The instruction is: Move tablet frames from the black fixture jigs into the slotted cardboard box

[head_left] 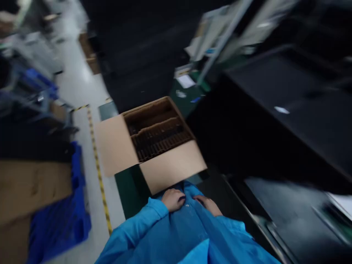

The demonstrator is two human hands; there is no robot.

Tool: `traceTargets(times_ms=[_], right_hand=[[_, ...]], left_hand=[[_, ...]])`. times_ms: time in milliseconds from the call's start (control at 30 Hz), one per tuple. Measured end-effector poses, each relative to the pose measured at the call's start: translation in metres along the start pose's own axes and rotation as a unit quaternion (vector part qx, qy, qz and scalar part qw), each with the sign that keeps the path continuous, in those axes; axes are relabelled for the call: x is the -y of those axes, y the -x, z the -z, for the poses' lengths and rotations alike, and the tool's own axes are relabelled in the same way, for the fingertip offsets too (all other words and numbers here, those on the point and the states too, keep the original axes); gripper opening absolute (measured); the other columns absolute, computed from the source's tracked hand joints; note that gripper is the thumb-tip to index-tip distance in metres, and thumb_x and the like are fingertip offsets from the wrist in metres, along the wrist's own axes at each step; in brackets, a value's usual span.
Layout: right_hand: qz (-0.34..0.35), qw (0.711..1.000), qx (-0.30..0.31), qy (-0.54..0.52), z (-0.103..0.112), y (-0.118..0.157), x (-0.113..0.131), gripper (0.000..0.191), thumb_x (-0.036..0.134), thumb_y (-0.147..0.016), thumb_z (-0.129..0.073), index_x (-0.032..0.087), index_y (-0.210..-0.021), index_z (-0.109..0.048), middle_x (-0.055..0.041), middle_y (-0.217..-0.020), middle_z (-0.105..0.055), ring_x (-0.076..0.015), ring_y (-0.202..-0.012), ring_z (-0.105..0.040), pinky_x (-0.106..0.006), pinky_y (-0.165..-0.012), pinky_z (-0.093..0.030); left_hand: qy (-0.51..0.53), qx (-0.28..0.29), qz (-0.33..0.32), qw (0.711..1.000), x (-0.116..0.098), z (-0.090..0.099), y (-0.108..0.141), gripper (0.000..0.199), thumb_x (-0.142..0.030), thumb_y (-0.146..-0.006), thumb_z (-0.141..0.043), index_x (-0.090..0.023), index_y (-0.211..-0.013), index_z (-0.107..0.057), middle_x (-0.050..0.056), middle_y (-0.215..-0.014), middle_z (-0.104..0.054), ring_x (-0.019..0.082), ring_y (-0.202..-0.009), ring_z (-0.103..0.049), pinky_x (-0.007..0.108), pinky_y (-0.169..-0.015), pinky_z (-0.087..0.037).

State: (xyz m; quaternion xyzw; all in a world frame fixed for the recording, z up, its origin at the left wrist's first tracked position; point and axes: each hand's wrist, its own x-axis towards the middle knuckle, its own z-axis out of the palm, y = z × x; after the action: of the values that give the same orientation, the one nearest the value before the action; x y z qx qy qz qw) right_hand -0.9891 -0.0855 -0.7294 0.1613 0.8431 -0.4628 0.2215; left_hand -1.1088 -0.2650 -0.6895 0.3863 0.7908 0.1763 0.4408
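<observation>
Both hands are at the front of my blue garment (181, 231), low in the view. My left hand (173, 200) has its fingers curled against the cloth, close to the near flap of an open cardboard box. To its right, my right hand (208, 205) also has bent fingers on the garment. Whether either one pinches the fabric is too blurred to tell. The cardboard box (181, 116) stands just beyond my hands with two flaps folded out. Inside it are rows of dark, thin items (161, 141) between brown cardboard dividers.
A blue pallet (62, 223) with cardboard (33, 187) lies at the left. Yellow-black tape (98, 168) runs along the pale floor. Large black-covered surfaces (275, 95) fill the right side, and a white paper (186, 81) lies beyond the box.
</observation>
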Motion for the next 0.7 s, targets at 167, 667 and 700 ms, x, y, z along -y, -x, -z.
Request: traceTargets(times_ms=[167, 667, 700], right_hand=[[-0.148, 0.977, -0.153, -0.035, -0.011, 0.076, -0.014, 0.037, 0.046, -0.076, -0.037, 0.033, -0.081, -0.072, -0.0018, -0.091, -0.074, -0.0298, -0.087, -0.069, -0.042, -0.078, -0.054], [-0.431, 0.431, -0.699, -0.375, 0.013, 0.362, -0.271, 0.018, 0.033, -0.078, -0.041, 0.022, -0.077, -0.055, -0.0149, -0.098, -0.068, -0.0300, -0.108, -0.060, -0.042, -0.083, -0.053], [-0.426, 0.432, -0.690, -0.394, 0.016, 0.372, -0.296, 0.019, 0.031, -0.079, -0.038, 0.021, -0.077, -0.054, -0.0152, -0.095, -0.068, -0.0292, -0.105, -0.062, -0.040, -0.079, -0.054]], left_hand=[[-0.089, 0.087, -0.120, 0.985, -0.034, -0.011, -0.027, 0.031, -0.027, -0.086, -0.051, -0.022, -0.111, -0.068, 0.006, -0.116, -0.068, 0.023, -0.107, -0.062, 0.034, -0.095, -0.048], [0.040, 0.237, -0.169, 0.956, -0.253, -0.198, -0.114, 0.044, -0.033, -0.092, -0.045, -0.012, -0.129, -0.056, 0.011, -0.135, -0.056, 0.020, -0.127, -0.051, 0.034, -0.110, -0.037], [0.066, 0.230, -0.139, 0.961, -0.277, -0.226, -0.125, 0.046, -0.032, -0.093, -0.042, -0.009, -0.131, -0.053, 0.013, -0.137, -0.053, 0.019, -0.129, -0.049, 0.034, -0.112, -0.035]])
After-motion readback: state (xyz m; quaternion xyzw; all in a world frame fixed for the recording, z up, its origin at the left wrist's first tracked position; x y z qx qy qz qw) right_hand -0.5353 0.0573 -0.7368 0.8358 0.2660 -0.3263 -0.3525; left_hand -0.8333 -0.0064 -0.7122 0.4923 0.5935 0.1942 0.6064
